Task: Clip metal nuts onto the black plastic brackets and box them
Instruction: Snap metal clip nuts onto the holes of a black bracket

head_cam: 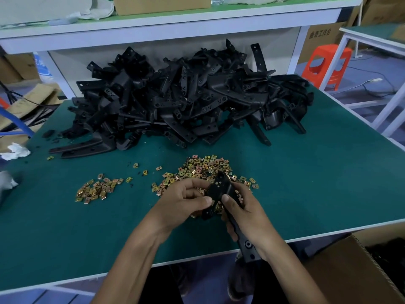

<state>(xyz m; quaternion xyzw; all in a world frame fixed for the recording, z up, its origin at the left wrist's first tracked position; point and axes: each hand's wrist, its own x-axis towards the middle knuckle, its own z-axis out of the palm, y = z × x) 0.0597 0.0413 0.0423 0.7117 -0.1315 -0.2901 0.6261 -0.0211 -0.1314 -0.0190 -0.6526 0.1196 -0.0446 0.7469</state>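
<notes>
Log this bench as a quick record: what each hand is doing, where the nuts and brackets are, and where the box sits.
left hand: pinches the upper end of the held bracket
right hand: grips the held bracket lower down
large nut pile: mid table, partly under the hands
small nut pile: to the left, apart
bracket heap: back of table
box: open cardboard, below the table's near right edge

Big messy pile of black brackets (186, 99) sat upper middle. Brassy nuts (203, 170) were heaped at center, smaller heap (96, 189) off to the left. One bracket (219, 187) was held tilted over them; cardboard box (350, 270) sat bottom right.
</notes>
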